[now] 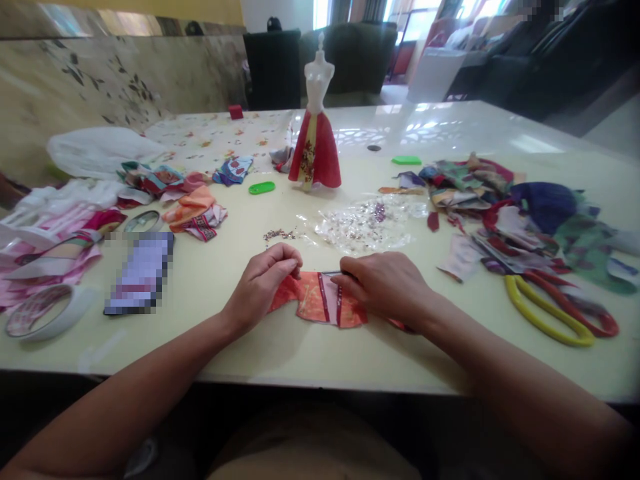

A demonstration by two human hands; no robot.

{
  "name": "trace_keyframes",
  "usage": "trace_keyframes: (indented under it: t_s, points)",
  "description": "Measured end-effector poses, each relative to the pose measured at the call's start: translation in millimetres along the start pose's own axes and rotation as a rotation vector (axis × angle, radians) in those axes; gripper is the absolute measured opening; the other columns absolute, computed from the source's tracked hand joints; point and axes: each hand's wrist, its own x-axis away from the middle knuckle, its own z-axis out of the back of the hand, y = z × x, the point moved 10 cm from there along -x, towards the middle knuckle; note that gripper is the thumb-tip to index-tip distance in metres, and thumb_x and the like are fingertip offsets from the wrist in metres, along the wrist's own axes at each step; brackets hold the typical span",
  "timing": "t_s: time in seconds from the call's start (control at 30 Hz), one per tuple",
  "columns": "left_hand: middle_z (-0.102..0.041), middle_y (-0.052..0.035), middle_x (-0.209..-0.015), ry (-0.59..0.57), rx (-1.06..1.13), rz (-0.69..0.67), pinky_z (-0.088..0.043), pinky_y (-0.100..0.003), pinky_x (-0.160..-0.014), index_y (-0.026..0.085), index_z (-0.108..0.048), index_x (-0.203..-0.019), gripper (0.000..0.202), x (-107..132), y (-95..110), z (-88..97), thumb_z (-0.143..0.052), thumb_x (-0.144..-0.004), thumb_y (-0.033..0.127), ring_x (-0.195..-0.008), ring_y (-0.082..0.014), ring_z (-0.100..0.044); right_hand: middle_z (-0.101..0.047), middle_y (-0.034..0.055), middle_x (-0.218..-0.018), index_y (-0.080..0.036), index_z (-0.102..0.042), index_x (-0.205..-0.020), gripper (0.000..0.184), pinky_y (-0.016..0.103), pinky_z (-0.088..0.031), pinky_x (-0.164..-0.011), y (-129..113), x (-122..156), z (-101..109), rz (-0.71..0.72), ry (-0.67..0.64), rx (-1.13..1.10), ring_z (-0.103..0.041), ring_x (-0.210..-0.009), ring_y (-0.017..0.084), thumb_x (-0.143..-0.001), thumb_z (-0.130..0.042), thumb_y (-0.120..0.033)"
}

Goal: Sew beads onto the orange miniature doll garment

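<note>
**Two hands pinching orange patterned cloth**
Left hand [263,287] and right hand [383,288] hold narrow pinches on the silky striped orange cloth [315,300], which lies near on the glossy cream table [200,317], just short of the crumpled clear plastic [365,227].

No readable text, labels or numbers anywhere.

wall: leaf-patterned marble panel [100,73] | seats: dark armchair [273,70] | light: bright window [323,13] | surface: glossy white table [450,127]

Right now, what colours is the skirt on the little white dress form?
The skirt is red with a yellow patterned front panel; it shows best in the head view.
</note>
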Motion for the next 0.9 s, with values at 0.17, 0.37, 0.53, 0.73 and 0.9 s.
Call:
trace_keyframes:
  t_s: [0.17, 0.37, 0.53, 0.73, 0.9]
  points:
    - [-0.055, 0.0005, -0.08, -0.001, -0.237, -0.065, -0.039, -0.028, -0.078, 0.017, -0.056, -0.081, 0.016, -1.3, 12.1, -0.1, -0.043, -0.09, 0.019, -0.08, -0.0131, -0.052, -0.066, 0.0034, -0.065, -0.02, -0.059, -0.076, 0.039, 0.029, -0.012, -0.049, -3.3, -0.6, -4.7, 0.017, -0.005, 0.07, -0.051, -0.051, 0.012, -0.095, -0.038, -0.048]
    - [-0.057, -0.001, -0.085, -0.03, -0.333, -0.094, -0.04, -0.029, -0.08, 0.017, -0.055, -0.083, 0.016, -1.6, 10.9, -4.6, -0.04, -0.09, 0.019, -0.084, -0.0148, -0.053, -0.067, 0.0039, -0.064, -0.02, -0.059, -0.076, 0.041, 0.029, -0.011, -0.048, -6.6, -1.6, -6.8, 0.038, 0.02, 0.092, -0.053, -0.05, 0.013, -0.096, -0.037, -0.047]
    - [-0.061, -0.0024, -0.092, -0.074, -0.392, -0.106, -0.041, -0.031, -0.083, 0.018, -0.054, -0.083, 0.015, -1.4, 10.7, -9.7, -0.04, -0.089, 0.018, -0.088, -0.0157, -0.056, -0.067, 0.0043, -0.064, -0.02, -0.06, -0.076, 0.042, 0.029, -0.012, -0.048, -8.1, -2.9, -6.7, 0.039, 0.024, 0.104, -0.054, -0.049, 0.014, -0.096, -0.036, -0.047]
    - [-0.062, -0.0028, -0.092, -0.12, -0.501, -0.123, -0.042, -0.033, -0.081, 0.018, -0.054, -0.083, 0.015, -1.1, 10.6, -17.3, -0.04, -0.088, 0.018, -0.086, -0.0169, -0.056, -0.069, 0.0052, -0.068, -0.019, -0.06, -0.077, 0.042, 0.03, -0.012, -0.048, -10.6, -2.2, -7.2, 0.05, 0.017, 0.092, -0.057, -0.051, 0.015, -0.097, -0.035, -0.046]
    - [-0.064, -0.0041, -0.094, -0.141, -0.552, -0.148, -0.043, -0.035, -0.083, 0.019, -0.055, -0.084, 0.014, -0.6, 9.2, -21.8, -0.041, -0.088, 0.018, -0.088, -0.0188, -0.056, -0.07, 0.0064, -0.071, -0.018, -0.062, -0.081, 0.042, 0.029, -0.012, -0.049, -13.0, -2.7, -9.0, 0.061, -0.014, 0.082, -0.058, -0.053, 0.016, -0.097, -0.034, -0.046]
